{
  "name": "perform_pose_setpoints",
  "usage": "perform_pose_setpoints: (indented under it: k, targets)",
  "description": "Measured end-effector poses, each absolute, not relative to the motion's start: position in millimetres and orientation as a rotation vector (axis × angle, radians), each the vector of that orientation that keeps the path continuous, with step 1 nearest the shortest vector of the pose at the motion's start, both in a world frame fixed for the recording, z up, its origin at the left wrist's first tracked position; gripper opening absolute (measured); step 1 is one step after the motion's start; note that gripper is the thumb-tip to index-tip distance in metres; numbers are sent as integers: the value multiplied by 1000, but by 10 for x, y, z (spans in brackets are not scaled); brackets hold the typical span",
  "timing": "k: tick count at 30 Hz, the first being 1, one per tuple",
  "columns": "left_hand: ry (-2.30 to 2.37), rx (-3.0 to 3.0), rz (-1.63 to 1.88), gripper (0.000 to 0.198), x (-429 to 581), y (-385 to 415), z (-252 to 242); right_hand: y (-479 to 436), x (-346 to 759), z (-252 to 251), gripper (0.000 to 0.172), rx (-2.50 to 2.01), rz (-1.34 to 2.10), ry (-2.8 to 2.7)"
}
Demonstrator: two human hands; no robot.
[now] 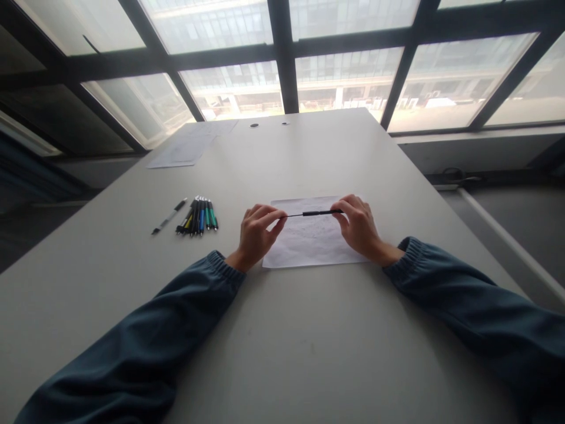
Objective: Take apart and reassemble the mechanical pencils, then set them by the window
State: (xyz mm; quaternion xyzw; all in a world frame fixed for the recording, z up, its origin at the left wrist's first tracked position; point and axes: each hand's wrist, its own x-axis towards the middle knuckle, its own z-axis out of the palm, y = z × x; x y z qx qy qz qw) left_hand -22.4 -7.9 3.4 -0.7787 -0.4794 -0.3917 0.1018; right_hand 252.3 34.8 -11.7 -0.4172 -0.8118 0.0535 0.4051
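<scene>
Pen (314, 213) was held level above the sheet (309, 247) on the table (309, 153), left hand (256, 235) pinching its thin end, right hand (359, 227) its thick end, tip off the sheet; spare pens (198, 217) lay left.

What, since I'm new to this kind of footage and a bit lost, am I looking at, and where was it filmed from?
There is no machine here: these are a person's two bare hands, filmed by a camera worn on their head, looking forward and down. The left hand and right hand each pinch one end of a thin black pen, held level over a sheet of paper on a grey table. To the left lie a bunch of coloured pens and a single pen. More papers lie near the windows.
</scene>
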Motion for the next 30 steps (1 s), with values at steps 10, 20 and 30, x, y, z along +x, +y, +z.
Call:
perform_pose_setpoints:
  k: [10, 20, 30]
  targets:
    - [-1303, -2465, -1307, 7, -184, -61, 29, 356, 2509, -156, 8, -800, 217, -2173]
    - [-1217, -2560, -1390, 16, -198, -42, -8, 333, 2495, -139, 7, -742, 240, -2226]
    - [-1238, -2614, -1456, 16, -198, -42, -25, 334, 2505, -133, 6, -622, 269, -2219]
